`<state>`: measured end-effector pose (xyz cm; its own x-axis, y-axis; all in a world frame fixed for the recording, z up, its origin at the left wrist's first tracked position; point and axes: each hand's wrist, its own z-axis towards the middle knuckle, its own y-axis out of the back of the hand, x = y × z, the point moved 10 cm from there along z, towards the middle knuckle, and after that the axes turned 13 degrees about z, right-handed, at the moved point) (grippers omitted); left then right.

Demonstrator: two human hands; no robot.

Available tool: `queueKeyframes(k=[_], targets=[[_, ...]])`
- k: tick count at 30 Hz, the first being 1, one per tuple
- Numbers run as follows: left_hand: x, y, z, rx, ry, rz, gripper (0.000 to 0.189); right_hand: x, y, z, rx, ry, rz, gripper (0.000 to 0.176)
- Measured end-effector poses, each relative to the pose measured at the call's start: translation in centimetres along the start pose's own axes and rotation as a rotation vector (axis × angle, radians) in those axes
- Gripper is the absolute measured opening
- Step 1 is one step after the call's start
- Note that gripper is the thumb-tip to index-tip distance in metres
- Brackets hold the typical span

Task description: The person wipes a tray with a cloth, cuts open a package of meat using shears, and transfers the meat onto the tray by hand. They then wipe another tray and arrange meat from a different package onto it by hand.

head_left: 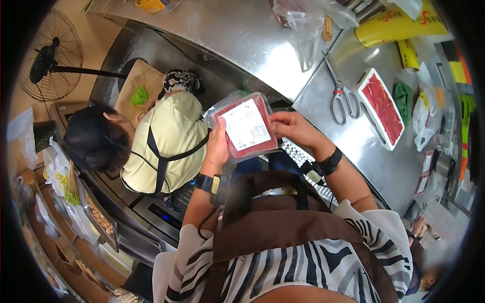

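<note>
A sealed plastic pack of red meat point(248, 127) with a white printed label is held up in front of my body. My left hand point(218, 144) grips its left side, the thumb lying over the label edge. At the right edge of the pack, the fingers of my right hand point(293, 126) are closed on the clear plastic. On the steel counter to the right lie scissors point(338, 94) with grey handles. Beside them is a white tray point(368, 117) holding sliced red meat point(381, 103).
A green cloth point(402, 101), yellow rolls point(399, 24), a plastic bag point(302, 38) and a bundle of sticks point(327, 29) lie on the counter point(323, 106). On the left, a co-worker point(166, 139) bends over a board point(135, 81) with green leaves. A fan point(48, 58) stands behind.
</note>
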<state>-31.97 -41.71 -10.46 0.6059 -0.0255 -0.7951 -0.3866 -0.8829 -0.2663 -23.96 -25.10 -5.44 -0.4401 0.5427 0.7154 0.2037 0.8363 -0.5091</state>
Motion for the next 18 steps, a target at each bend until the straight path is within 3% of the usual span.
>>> queueKeyframes(k=[6, 9, 13, 14, 17, 18], targets=[[4.7, 3.5, 0.3, -0.032, 0.048, 0.138, 0.056, -8.1, 2.4, 2.9, 0.014, -0.165, 0.071, 0.03], [10.1, 5.9, 0.9, -0.049, 0.203, 0.04, 0.059, -12.3, 3.3, 4.1, 0.023, -0.177, 0.07, 0.029], [14.9, 7.6, 2.4, -0.126, 0.223, 0.005, 0.062, -16.3, 5.7, 5.7, -0.039, -0.229, 0.082, 0.027], [15.5, 8.4, 2.7, -0.177, 0.209, 0.174, 0.058, -17.7, 7.0, 6.1, -0.091, -0.194, 0.083, 0.026], [18.7, 9.0, 4.6, -0.222, 0.195, 0.14, 0.054, -21.2, 10.7, 7.2, -0.162, -0.12, -0.008, 0.027], [18.8, 9.7, 5.2, -0.261, 0.181, 0.321, 0.049, -21.6, 10.9, 7.6, -0.16, -0.127, -0.013, 0.027]])
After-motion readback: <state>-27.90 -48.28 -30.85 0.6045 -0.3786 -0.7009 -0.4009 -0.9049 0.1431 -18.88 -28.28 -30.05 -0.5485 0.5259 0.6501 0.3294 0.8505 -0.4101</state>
